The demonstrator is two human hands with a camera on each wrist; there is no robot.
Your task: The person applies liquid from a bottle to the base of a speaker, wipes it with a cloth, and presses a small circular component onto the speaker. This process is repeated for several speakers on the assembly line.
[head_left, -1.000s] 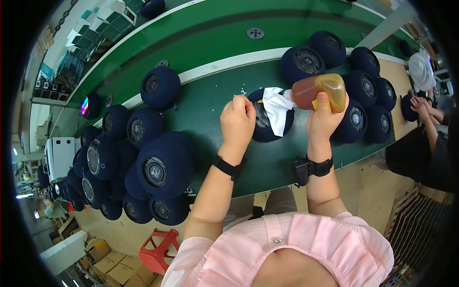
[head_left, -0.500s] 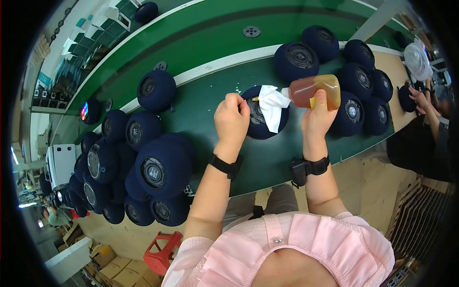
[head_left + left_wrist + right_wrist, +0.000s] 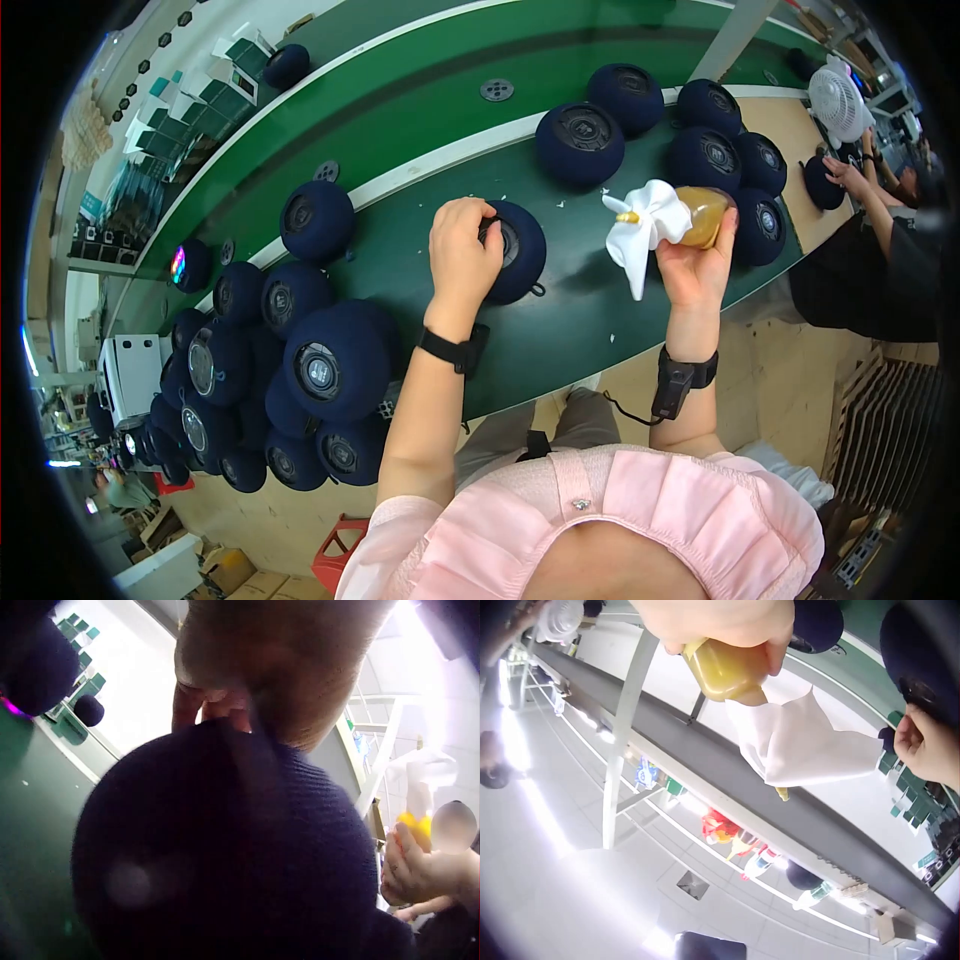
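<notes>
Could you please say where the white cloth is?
In the head view, the white cloth is right of centre, around the nozzle of the bottle the right hand holds.

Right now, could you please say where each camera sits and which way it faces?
Head: worn on the head, facing forward and down at the green workbench; shows left hand, right hand, pink blouse.
Left wrist: on that wrist, facing a navy round speaker; left hand above, right hand far right.
Right wrist: on that wrist, facing past the amber bottle towards ceiling lights; right hand above, left hand at right.
Wrist views share both hands and white cloth.
</notes>
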